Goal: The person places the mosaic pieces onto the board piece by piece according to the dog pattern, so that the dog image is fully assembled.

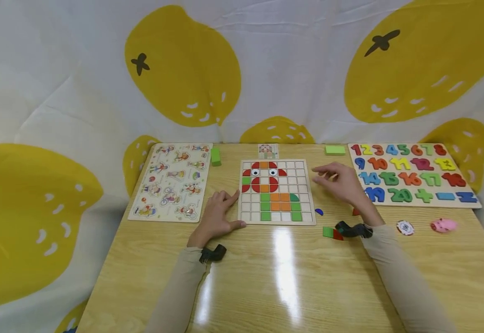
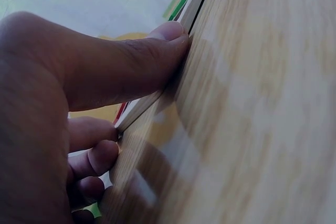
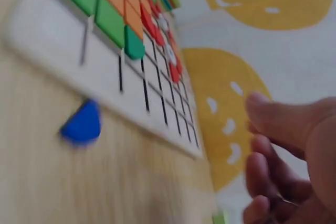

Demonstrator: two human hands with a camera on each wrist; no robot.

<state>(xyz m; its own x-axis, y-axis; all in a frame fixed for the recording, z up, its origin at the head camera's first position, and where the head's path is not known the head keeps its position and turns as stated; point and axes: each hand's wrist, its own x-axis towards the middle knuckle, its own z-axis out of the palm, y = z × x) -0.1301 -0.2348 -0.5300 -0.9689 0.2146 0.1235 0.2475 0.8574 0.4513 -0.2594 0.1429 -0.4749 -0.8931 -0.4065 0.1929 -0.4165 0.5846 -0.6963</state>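
Observation:
A wooden grid board (image 1: 302, 185) lies mid-table, with red, orange and green pieces forming an animal figure with two eye pieces. At its near left corner rests my left hand (image 1: 214, 216); in the left wrist view the thumb (image 2: 152, 61) presses the board's edge (image 2: 144, 109) and the other fingers are loosely bent. My right hand (image 1: 339, 181) hovers just right of the board, its fingers loosely bent with nothing between them, as the right wrist view also shows. A blue half-round piece (image 3: 83, 123) lies on the table beside the board's right edge.
A small picture card (image 1: 268, 151) lies behind the board. A picture puzzle (image 1: 167, 185) is at left, a number puzzle (image 1: 429, 205) at right. Green blocks (image 1: 216, 157), green and red pieces (image 1: 328, 232), a poker chip (image 1: 405, 227) and a pink pig (image 1: 443, 225) lie around.

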